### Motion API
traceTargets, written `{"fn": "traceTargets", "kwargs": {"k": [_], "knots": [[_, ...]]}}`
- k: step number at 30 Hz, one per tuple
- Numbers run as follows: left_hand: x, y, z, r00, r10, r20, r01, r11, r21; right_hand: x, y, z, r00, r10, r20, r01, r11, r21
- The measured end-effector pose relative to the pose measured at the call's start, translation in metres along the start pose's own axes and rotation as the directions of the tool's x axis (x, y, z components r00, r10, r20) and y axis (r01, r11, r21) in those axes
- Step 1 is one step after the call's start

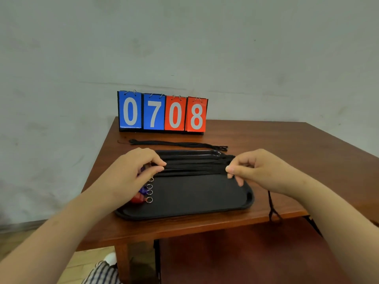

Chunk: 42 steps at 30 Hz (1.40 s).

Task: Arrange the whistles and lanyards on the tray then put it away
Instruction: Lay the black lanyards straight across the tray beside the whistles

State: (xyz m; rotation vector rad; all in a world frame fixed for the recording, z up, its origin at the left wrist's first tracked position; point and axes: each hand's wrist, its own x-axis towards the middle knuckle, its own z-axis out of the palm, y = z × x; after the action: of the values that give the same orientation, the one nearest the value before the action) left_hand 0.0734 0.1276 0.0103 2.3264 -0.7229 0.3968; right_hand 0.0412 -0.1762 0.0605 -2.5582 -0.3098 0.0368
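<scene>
tray [184, 210] sits near edge of the table [266, 140], whistles [141, 196] lined up at its left | lanyards [192, 166] laid across the far half | left hand [133, 169] and right hand [254, 169] each pinching a cord end | spare bundle [178, 143] behind the tray, one cord [271, 203] dangling off the right edge | I'd say roughly halfway, tray not put away yet

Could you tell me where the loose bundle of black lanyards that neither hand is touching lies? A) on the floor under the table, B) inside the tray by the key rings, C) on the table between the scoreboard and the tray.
C: the loose bundle of black lanyards lies on the table behind the tray, in front of the scoreboard.
</scene>
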Motion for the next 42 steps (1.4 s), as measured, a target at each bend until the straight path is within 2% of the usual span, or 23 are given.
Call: {"fn": "traceTargets", "kwargs": {"k": [5,10,14,18,22,27,33,42], "knots": [[0.007,-0.028,0.007,0.999,-0.030,0.038,0.023,0.983,0.184,0.011,0.034,0.010,0.999,0.048,-0.005,-0.048,0.999,0.001],[0.019,-0.045,0.007,0.997,-0.057,0.057,0.033,0.935,0.354,0.013,0.057,0.008,0.994,0.099,0.050,-0.105,0.982,0.157],[0.025,-0.047,0.011,0.990,-0.082,0.114,0.027,0.908,0.419,0.017,0.080,0.013,0.976,0.178,-0.128,-0.137,0.951,0.278],[0.029,-0.044,0.019,0.979,-0.097,0.178,-0.001,0.876,0.483,0.026,0.103,0.031,0.894,0.319,-0.316,-0.154,0.879,0.452],[0.031,-0.045,0.025,0.973,-0.129,0.194,0.011,0.856,0.517,0.031,0.112,0.054,0.822,0.379,-0.426,-0.103,0.833,0.543],[0.033,-0.048,0.030,0.968,-0.143,0.204,0.013,0.847,0.532,0.033,0.119,0.066,0.786,0.338,-0.517,-0.046,0.866,0.497],[0.036,-0.049,0.034,0.970,-0.152,0.190,0.019,0.825,0.565,0.038,0.129,0.068,0.804,0.318,-0.503,-0.103,0.907,0.409],[0.039,-0.051,0.036,0.962,-0.157,0.221,0.006,0.827,0.562,0.042,0.134,0.069,0.798,0.310,-0.518,-0.110,0.918,0.381]]}}
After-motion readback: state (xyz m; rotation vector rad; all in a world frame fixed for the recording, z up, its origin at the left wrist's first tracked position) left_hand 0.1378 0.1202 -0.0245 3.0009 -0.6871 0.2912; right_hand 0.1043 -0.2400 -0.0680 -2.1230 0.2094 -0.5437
